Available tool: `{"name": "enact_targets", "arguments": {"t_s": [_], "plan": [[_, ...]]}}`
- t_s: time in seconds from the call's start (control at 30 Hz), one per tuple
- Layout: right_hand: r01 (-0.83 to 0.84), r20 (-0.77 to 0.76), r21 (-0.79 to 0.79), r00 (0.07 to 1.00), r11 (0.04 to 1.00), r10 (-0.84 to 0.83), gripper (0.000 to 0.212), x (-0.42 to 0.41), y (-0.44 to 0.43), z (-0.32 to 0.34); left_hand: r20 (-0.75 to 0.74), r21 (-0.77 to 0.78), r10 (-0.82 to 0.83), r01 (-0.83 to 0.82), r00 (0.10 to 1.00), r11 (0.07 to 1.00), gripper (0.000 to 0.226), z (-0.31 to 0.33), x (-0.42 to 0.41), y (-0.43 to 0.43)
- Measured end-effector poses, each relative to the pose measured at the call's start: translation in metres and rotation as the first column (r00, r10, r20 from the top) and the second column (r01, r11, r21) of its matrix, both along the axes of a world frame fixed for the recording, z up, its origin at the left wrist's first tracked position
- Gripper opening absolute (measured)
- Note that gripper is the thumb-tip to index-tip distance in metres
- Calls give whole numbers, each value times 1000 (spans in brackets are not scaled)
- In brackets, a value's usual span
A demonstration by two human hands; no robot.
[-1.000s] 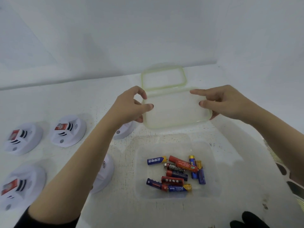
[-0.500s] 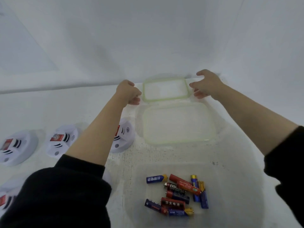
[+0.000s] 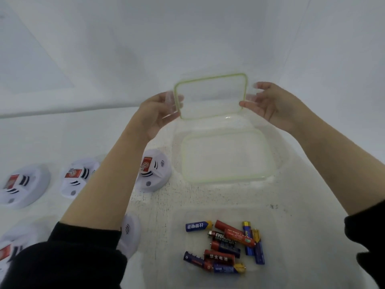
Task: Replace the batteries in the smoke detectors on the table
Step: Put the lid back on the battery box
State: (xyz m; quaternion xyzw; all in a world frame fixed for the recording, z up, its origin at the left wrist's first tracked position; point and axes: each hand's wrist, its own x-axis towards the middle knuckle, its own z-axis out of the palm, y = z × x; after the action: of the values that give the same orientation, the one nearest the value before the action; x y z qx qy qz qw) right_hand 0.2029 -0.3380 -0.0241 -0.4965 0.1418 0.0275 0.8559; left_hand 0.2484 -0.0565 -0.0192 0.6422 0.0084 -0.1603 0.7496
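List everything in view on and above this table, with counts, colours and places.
smoke detectors: five, white with red labels, on the table at the left; two partly hidden by the left arm and sleeve
batteries: about ten, red, blue and black, piled in the tub
tub: one, clear, on the table nearest the camera
held lid: one, clear with a green rim, raised at the far side
second lid: one, clear with a green rim, flat on the table beyond the tub
table: one, white, speckled
left hand: one, grips the held lid's left edge
right hand: one, pinches its right edge
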Motion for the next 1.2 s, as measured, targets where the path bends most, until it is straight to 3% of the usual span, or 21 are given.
{"name": "enact_targets", "arguments": {"t_s": [0.07,0.13,0.2,0.33,0.43,0.53,0.67,0.77,0.87,1.1,1.2], "plan": [[72,2,198,997,977,-74,13,-6,1,8,-69,-243,41,-57,997,968,30,9,-11,-2],[106,29,193,993,975,-113,19,-13,2,14,-82,-314,83,-104,993,944,27,16,-19,-5],[105,100,71,989,992,-111,6,-22,5,20,-4,-212,113,-111,994,971,23,20,-29,-11],[129,262,-79,959,989,-104,20,-49,11,30,92,-96,73,-64,993,993,37,37,-55,-14],[166,319,-206,943,964,-94,22,-78,13,39,113,67,-49,42,992,997,31,56,-83,-5],[126,290,-340,957,932,-24,23,-117,19,44,128,261,-129,92,983,961,22,67,-114,6],[20,137,-535,989,844,63,22,-177,34,40,112,441,-161,97,981,892,15,62,-155,22],[-7,33,-655,999,756,38,19,-215,47,31,65,498,-174,119,982,859,14,48,-186,30],[2,-2,-687,1000,726,-4,23,-244,60,18,53,517,-167,116,984,848,13,34,-213,37],[59,54,-837,998,544,-24,26,-274,88,-1,151,612,-119,2,981,791,13,-2,-239,51],[111,111,-883,993,456,-27,26,-275,93,-7,188,562,-100,-24,977,827,13,-7,-246,49]]}}
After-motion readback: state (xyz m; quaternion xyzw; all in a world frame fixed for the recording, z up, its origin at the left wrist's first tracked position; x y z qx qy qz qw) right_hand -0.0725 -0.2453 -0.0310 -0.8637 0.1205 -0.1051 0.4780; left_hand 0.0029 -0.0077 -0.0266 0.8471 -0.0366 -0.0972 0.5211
